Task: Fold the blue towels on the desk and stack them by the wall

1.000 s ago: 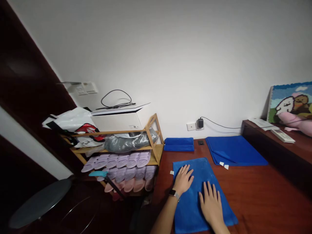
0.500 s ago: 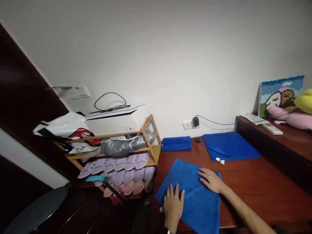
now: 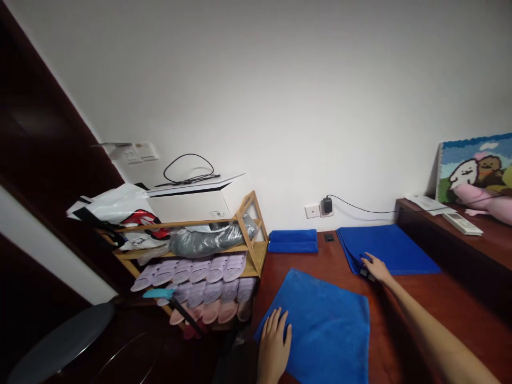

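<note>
A blue towel [image 3: 324, 325] lies spread on the reddish-brown table, turned at an angle. My left hand [image 3: 274, 341] rests flat on its left part, fingers stretched out. My right hand [image 3: 376, 268] is at the front left corner of a stack of folded blue towels [image 3: 394, 249]; its fingers are extended over the edge, and white tags show just beneath them. Whether the fingertips press on the cloth or hover over it, I cannot tell. Against the wall lies a narrow folded blue towel [image 3: 293, 241], touched by neither hand.
To the left, a wooden rack [image 3: 254, 250] holds slippers [image 3: 200, 268], a grey plastic-wrapped bundle [image 3: 212, 241] and a white box [image 3: 188, 205]. A black plug [image 3: 327, 205] trails a cable along the wall. A raised ledge at right carries a remote control [image 3: 462, 224] and a pink plush toy [image 3: 486, 200].
My right hand has left the spread towel and moved right and away to the towel stack. My left hand stays on the spread towel, slightly nearer me. The view has shifted slightly.
</note>
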`<state>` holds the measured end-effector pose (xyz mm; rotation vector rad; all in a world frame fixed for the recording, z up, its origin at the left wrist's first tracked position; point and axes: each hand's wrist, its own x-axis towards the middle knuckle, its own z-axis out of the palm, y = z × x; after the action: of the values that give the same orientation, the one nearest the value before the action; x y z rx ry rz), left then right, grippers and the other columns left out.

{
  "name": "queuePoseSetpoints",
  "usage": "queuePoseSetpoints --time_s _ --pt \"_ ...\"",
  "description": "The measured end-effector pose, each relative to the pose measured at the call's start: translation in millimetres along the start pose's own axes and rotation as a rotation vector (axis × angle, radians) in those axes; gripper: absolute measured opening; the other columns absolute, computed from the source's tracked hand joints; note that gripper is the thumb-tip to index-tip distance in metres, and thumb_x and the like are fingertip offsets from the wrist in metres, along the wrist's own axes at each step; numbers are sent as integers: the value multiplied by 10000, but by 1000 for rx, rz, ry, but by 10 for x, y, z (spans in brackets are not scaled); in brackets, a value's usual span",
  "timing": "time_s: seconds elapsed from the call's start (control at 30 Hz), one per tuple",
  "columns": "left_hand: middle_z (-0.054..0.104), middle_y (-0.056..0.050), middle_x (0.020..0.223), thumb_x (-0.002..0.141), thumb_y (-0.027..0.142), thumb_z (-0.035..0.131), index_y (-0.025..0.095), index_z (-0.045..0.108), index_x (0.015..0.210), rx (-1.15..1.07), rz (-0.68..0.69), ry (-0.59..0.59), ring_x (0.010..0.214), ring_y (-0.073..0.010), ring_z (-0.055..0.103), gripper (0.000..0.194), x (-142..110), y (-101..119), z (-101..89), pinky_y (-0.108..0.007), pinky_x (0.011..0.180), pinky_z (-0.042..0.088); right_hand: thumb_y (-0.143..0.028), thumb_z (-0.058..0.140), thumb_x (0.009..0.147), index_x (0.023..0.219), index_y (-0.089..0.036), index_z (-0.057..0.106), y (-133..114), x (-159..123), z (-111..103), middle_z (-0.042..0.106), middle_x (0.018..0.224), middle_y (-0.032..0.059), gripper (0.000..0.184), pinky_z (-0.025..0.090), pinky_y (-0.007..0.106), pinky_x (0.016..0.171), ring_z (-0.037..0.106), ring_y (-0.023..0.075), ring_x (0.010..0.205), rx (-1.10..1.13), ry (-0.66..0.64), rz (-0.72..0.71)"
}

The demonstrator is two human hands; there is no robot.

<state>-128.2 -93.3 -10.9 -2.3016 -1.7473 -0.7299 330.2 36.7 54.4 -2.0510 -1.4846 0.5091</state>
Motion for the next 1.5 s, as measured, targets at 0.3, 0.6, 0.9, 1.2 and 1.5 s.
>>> queuePoseSetpoints --time_s 0.3,0.6,0.9,1.2,1.5 --pt "719 -82 1312 1036 304 435 248 738 1233 17 30 -65 1233 -268 652 366 316 92 -153 -453 1075 519 -507 227 1012 1269 -172 720 -150 -1347 510 689 1356 133 649 405 433 1159 596 297 1306 -57 98 -269" --pt "373 -48 1666 1039 491 421 351 427 1568 0 110 -364 1541 -274 326 547 809 136 60 -533 1244 289 -611 257 988 1615 -113 334 -226 -1773 1062 276 1686 99 803 122 513 1295 173 301 1583 -366 -37 -175" --pt "431 -133 1620 1027 472 441 251 463 1561 152 -137 -166 1505 -358 381 578 51 367 125 -594 1219 310 -486 221 1017 1632 -130 272 -266 -1123 798 204 1709 93 712 106 440 1292 136 222 1591 -399 -245 -358" --pt "354 -47 1673 1092 444 283 293 385 1596 -162 331 -303 1555 -227 292 536 742 1358 341 -459 1279 256 -454 208 1020 1626 -132 301 -197 -1195 1058 241 1698 103 692 144 456 1282 174 221 1586 -380 -113 -294" --pt "280 -66 1697 1076 556 231 272 332 1621 -41 138 -435 1574 -246 232 622 958 601 393 -497 1286 199 -484 142 1033 1651 -149 201 -229 -1167 1017 168 1721 52 705 59 444 1289 110 192 1598 -464 -150 -230"
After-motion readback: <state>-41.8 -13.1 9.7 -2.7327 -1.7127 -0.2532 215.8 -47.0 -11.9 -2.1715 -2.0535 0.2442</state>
